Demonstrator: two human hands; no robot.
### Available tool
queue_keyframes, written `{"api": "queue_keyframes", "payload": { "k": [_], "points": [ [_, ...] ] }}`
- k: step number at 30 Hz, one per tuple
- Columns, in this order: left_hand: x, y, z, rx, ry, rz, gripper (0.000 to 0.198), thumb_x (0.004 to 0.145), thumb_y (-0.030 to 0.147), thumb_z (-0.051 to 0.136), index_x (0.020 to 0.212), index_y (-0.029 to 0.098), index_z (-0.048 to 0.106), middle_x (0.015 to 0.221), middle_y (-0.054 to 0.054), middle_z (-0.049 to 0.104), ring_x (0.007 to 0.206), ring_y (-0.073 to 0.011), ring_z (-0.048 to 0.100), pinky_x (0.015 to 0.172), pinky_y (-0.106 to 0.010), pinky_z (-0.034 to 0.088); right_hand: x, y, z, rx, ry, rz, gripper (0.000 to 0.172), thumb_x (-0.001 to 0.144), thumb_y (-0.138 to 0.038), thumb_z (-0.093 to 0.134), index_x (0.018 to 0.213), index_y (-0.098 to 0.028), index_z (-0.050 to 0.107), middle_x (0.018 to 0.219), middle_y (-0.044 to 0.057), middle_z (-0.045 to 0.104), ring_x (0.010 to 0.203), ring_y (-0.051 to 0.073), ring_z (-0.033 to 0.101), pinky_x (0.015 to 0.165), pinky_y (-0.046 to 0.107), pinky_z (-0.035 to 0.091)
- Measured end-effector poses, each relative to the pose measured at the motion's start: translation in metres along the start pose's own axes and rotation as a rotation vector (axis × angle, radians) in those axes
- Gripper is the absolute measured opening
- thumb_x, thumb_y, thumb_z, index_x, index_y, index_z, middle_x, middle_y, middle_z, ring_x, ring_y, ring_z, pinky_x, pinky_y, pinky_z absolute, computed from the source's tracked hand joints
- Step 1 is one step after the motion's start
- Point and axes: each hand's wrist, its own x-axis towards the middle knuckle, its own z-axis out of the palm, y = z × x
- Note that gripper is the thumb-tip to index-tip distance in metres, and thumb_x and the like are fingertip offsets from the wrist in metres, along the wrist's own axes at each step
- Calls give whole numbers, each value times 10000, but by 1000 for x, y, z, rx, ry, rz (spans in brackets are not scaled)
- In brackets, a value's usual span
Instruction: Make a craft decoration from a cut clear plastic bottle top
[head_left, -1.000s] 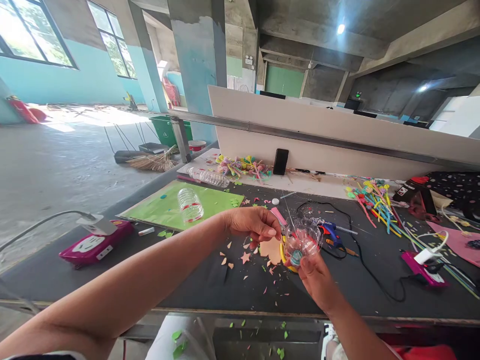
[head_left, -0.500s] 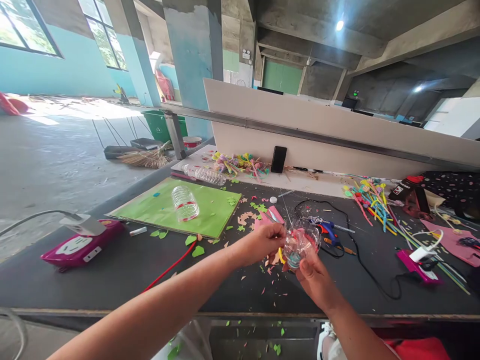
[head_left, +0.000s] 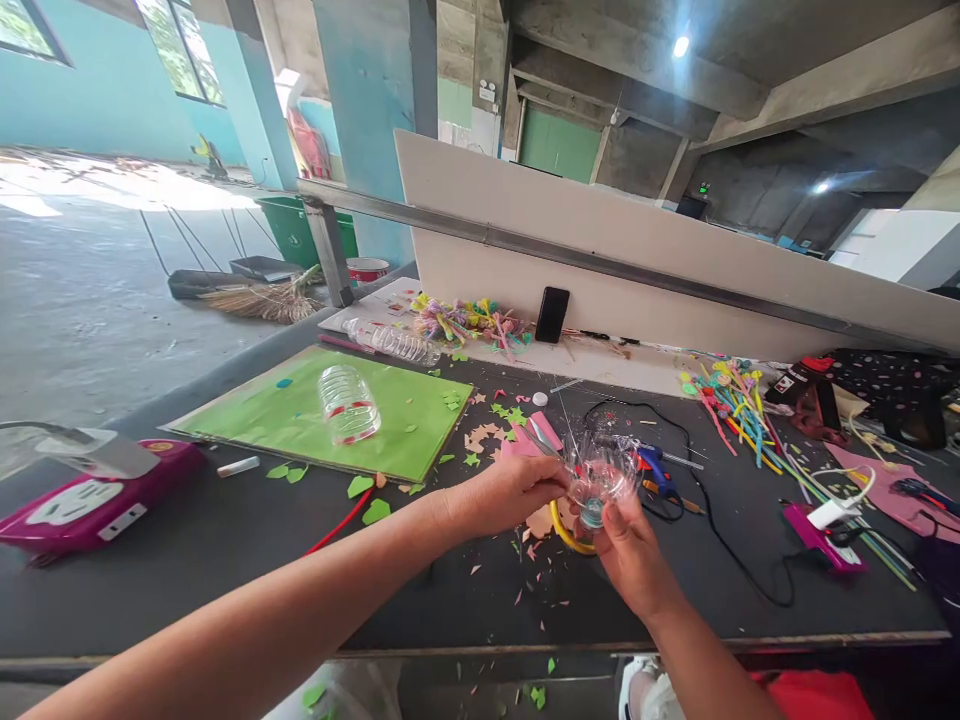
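Note:
My right hand [head_left: 634, 555] is wrapped around a cut clear plastic bottle piece [head_left: 604, 480], its narrow neck end low and facing me. My left hand [head_left: 517, 492] is closed in a pinch at the left edge of this piece; what sits between its fingertips is hidden. A yellow loop [head_left: 568, 533] shows just under the hands, on the table among paper scraps. Beyond my left hand lies pink paper [head_left: 534, 432] with a metal blade across it. A blue glue gun [head_left: 654, 467] rests right behind the bottle piece.
A ribbed bottle section [head_left: 349, 405] lies on a green sheet [head_left: 405, 430] to the left. Farther back are a bottle [head_left: 394, 342], pipe-cleaner flowers [head_left: 472, 322] and a phone [head_left: 552, 315]. Purple power strips [head_left: 97, 500] flank the work area; a black cable [head_left: 709, 510] curves at right.
My view has shifted slightly, so the table's things sit a little further left. The bottle piece has tilted, with its neck end turned more toward me. Both hands stay at it.

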Motion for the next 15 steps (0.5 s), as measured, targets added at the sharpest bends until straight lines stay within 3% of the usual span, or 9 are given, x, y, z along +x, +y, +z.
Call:
{"api": "queue_keyframes", "payload": {
  "k": [2, 4, 7, 11, 15],
  "points": [
    [0, -2, -1, 26, 7, 2, 147, 859, 260, 616, 965, 161, 634, 886, -32, 671, 804, -147, 587, 738, -240, 450, 1, 1, -2, -51, 45, -32, 522, 882, -499, 639, 1347, -352, 455, 1328, 58, 616, 1203, 257, 597, 1011, 437, 472],
    [1, -3, 0, 37, 62, -4, 300, 767, 347, 739, 970, 159, 623, 946, -54, 667, 870, -182, 591, 776, -268, 454, 1, 2, -4, -112, 68, -40, 527, 889, -493, 633, 1358, -351, 440, 1326, 60, 614, 1218, 252, 590, 1045, 438, 445],
    [1, -5, 5, -50, 111, -60, 403, 707, 469, 781, 884, 156, 601, 845, -28, 622, 769, -160, 550, 682, -247, 433, 0, 3, -5, -191, 56, -51, 560, 903, -478, 620, 1398, -343, 395, 1366, 69, 583, 1258, 257, 562, 1081, 451, 413],
    [-3, -15, 13, -262, 76, -188, 482, 685, 575, 765, 796, 143, 582, 627, 53, 441, 580, -92, 376, 518, -207, 310, -1, 5, -5, -240, -23, -59, 561, 925, -467, 590, 1418, -323, 364, 1451, 74, 508, 1334, 264, 490, 1134, 466, 349],
    [-9, -22, 16, -529, -39, -199, 608, 659, 651, 747, 949, 132, 617, 648, 37, 486, 591, -99, 425, 526, -204, 343, -1, 8, -4, -275, -96, -58, 561, 934, -470, 575, 1426, -331, 346, 1479, 85, 476, 1337, 270, 480, 1125, 484, 347]
  ]
}}
